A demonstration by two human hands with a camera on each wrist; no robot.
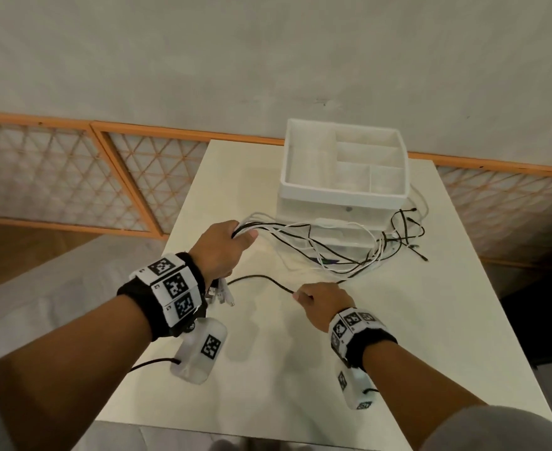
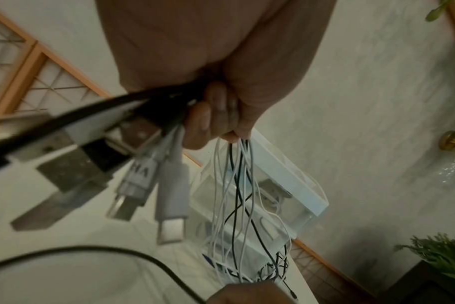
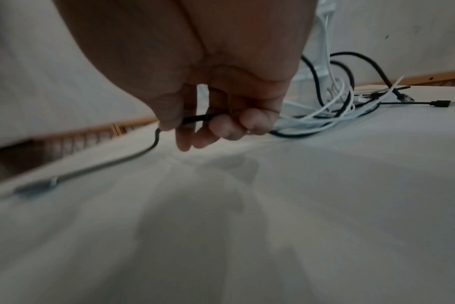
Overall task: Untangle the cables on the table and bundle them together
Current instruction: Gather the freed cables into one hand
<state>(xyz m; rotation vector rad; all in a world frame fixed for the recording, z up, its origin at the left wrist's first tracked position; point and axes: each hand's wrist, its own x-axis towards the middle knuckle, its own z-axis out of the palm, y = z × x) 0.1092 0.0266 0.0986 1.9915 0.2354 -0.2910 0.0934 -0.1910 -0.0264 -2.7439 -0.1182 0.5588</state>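
While most of the cables [image 1: 326, 245] already run as a gathered sheaf out of the left hand [image 1: 225, 245], still mid-untangling, by the look of it: one black cable [image 1: 261, 281] being teased apart from the rest. Left hand raised at centre frame of the head view, fingers curled round the white and black strands near their plug ends. Right hand [image 1: 323, 301] low over the counter [image 1: 431, 320], just right of centre, pinching that black cable between thumb and fingertips. Far ends knotted in a loose heap [image 1: 398, 245] at the right of centre, against the foot of a white drawer organiser [image 1: 343, 177]. Next, probably: draw the black cable free of the heap without dragging the whole knot along, then bring it across to join the sheaf. Slow pull called for, with slack kept in the strands. From the left wrist view alone: the plugs [image 2: 169, 197] hanging below the fist, several USB heads, grey and black, blurred. From the right wrist view alone: the pinch itself, the cable passing under the thumb and over the curled fingers [image 3: 221, 127], and its tail lying along the counter toward the lower left of the frame.
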